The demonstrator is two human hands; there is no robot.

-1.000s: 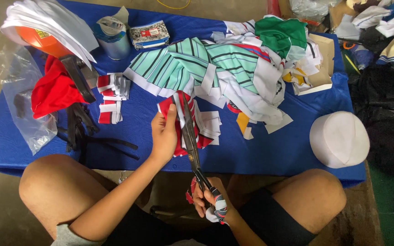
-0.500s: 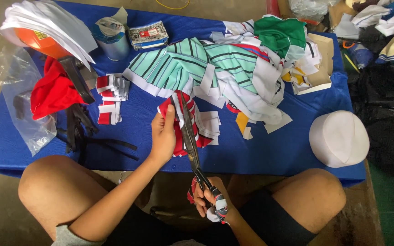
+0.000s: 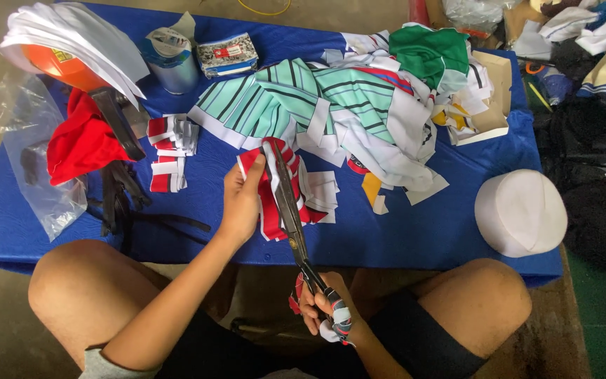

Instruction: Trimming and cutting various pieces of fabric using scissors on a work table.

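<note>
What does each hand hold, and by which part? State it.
Left hand grips red-and-white fabric piece at its left edge; right hand holds scissors by the wrapped handles.

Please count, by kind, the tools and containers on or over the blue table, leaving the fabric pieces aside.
Scissors, in the right hand: 1
Metal can: 1
Small printed box: 1
White round cap: 1
Clear plastic bag: 1
Total: 5
</note>
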